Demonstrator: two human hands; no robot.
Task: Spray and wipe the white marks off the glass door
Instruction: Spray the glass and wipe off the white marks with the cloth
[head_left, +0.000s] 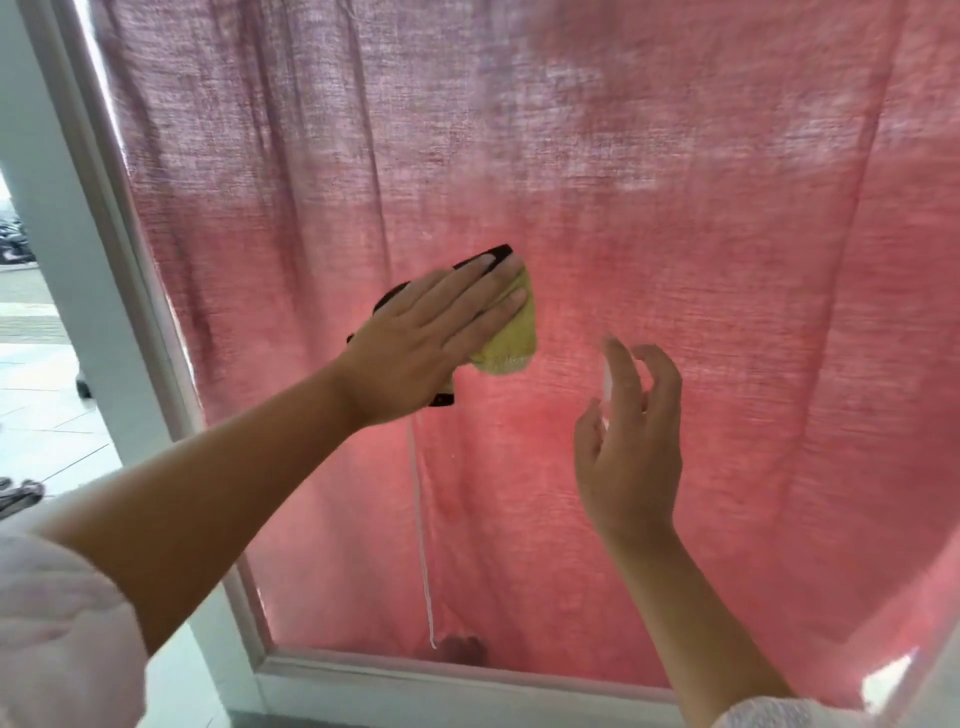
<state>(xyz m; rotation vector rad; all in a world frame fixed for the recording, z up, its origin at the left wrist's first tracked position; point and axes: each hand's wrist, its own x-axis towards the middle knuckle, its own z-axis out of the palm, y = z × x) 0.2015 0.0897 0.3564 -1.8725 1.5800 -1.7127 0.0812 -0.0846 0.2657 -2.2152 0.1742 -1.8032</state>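
the job is judged to be in mid-course. whitish hazy marks are seen on the upper right part of the glass door, above both hands, so that area is taken as not yet cleaned. around the middle, where the wiping is done, the pane looks clearer. how much spray has been laid on cannot be told.

the left hand is reached out from the near left with the arm almost straight. its fingers are laid flat and close together, and a yellow cloth with a black edge is pressed by them against the glass near the centre. the right hand is raised to the right of the cloth and a little lower, apart from it. its fingers are curled round a small pale spray bottle, which is blurred, with one finger arched over the top. the nozzle seems to be aimed at the pane. a pink curtain is hung behind the glass, and a white frame is seen at the left.
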